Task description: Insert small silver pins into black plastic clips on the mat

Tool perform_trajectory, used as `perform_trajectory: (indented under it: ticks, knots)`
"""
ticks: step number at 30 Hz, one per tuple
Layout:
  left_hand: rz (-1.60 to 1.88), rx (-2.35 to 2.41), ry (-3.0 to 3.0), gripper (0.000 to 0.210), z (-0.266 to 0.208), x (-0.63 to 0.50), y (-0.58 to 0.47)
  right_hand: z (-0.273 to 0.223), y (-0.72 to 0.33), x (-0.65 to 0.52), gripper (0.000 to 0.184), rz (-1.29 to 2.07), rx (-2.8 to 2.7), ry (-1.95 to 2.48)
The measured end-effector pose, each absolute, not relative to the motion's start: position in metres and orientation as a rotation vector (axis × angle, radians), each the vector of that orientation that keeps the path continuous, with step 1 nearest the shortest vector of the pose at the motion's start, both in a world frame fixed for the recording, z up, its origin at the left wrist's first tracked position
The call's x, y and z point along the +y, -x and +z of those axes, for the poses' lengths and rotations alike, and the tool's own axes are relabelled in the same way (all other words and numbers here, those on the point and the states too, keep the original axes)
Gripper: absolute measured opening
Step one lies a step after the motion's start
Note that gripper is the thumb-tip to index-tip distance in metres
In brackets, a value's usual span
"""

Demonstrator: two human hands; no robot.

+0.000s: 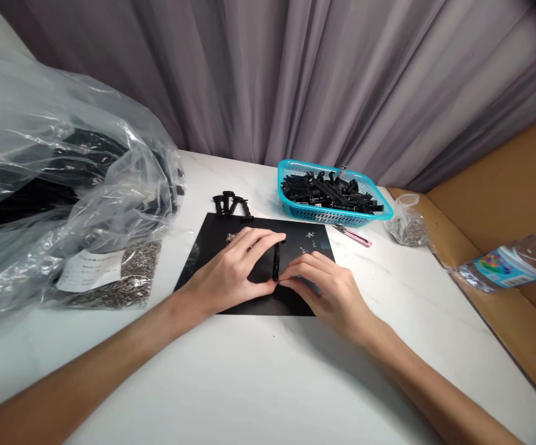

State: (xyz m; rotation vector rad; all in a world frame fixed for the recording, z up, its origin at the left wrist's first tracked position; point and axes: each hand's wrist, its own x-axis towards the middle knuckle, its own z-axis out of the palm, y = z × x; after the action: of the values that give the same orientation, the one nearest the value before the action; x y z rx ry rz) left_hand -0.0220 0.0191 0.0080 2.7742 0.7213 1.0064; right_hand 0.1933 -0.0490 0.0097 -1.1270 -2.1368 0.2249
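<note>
Between the thumb and fingers of my left hand [231, 269] is a slim black plastic part [276, 262], held at its two ends over a black mat [254, 305]. My right hand [326, 284] is closed in a pinch at the part's near end; whatever its fingertips hold is too small to make out. Small shiny metal pieces [310, 235] lie on the mat beyond my right hand, and another little pile [231, 237] lies behind my left. Several similar black parts [231, 204] rest at the mat's far left edge.
A blue basket [342, 216] full of black parts stands behind the mat, with a pink cutter [355, 236] before it. Plastic bags [142, 154], one with metal pins [136, 278], fill the left. To the right are a small bag [408, 227], a bottle [504, 267] and a cardboard box [504, 167].
</note>
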Motion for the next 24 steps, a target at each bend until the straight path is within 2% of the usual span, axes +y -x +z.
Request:
perform_trajectory:
  ticks: [12,15,24]
  knots:
    - [0.974,0.672,-2.817,0.058,0.007,0.020,0.020,0.013,-0.192,-0.053,0.023,-0.083,-2.375,1.222]
    - [0.974,0.636,-2.818,0.060,0.006,0.020,0.020,0.015,-0.194,-0.053,0.021,0.028,-2.376,1.234]
    - [1.007,0.570,-2.867,0.060,0.005,0.020,0.020,0.017,-0.203,-0.043,0.008,0.651,-2.172,1.208]
